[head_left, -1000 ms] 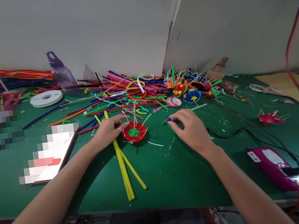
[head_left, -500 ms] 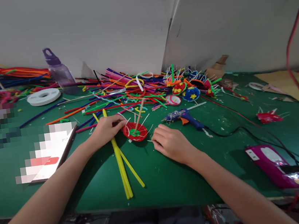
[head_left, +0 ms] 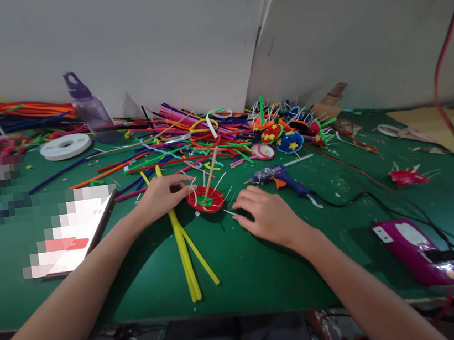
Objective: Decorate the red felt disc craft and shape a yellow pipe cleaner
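Two bare hands at mid-frame, over the green table point(head_left: 246, 284). Your left hand point(head_left: 161, 196), left of centre: fingers bent, tips at the left edge of the red dish point(head_left: 208, 210); cannot tell if they pinch it. Dish sits near frame centre, green in the middle, white wires sticking out, wooden stick point(head_left: 213, 173) leaning to the right. Your right hand point(head_left: 266, 212), right of the dish: loosely curled, thumb parted from fingers, loose white strand point(head_left: 229, 211) at their tips, contact unclear. Yellow pipe cleaners point(head_left: 187, 264) run from beside your left hand toward bottom centre. Blue glue gun point(head_left: 293, 183) just beyond your right hand. Purple bottle point(head_left: 93, 114) upper left, magenta box point(head_left: 417, 253) lower right.
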Available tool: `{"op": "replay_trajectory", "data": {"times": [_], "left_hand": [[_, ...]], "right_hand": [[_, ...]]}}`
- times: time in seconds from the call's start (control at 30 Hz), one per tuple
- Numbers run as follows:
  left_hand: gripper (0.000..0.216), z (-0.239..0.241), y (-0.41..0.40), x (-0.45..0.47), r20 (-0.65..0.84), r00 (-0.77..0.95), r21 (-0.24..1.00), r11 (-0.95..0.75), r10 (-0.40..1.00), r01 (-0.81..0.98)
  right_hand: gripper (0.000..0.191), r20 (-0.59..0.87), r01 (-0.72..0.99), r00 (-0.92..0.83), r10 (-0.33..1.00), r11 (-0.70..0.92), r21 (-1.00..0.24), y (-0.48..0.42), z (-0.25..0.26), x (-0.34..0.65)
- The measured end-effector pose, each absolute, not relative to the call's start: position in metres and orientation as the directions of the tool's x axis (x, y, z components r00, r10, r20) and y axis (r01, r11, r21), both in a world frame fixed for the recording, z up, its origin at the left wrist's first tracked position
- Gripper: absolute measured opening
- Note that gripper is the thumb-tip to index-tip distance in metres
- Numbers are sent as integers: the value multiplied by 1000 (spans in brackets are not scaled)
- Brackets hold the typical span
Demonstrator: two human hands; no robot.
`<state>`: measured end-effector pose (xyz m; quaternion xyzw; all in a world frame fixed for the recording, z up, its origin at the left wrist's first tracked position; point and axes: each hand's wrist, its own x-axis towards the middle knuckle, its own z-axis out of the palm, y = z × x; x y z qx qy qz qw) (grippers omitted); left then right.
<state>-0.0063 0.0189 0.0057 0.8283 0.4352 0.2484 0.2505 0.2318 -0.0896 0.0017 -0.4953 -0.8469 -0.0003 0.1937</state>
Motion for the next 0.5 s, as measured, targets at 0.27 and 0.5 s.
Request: {"op": "replay_trajectory", "data": {"times": [0.27,0.5], "left_hand": [[33,0,23,-7,184,502,767,-443,845,465],[30,3,22,-5,237,521,763,-489,820,422]], "right_hand": [[19,274,828,-556,785,554,90,-88,-3,218],[8,509,818,-304,806,495,-295,-90,0,226]]}}
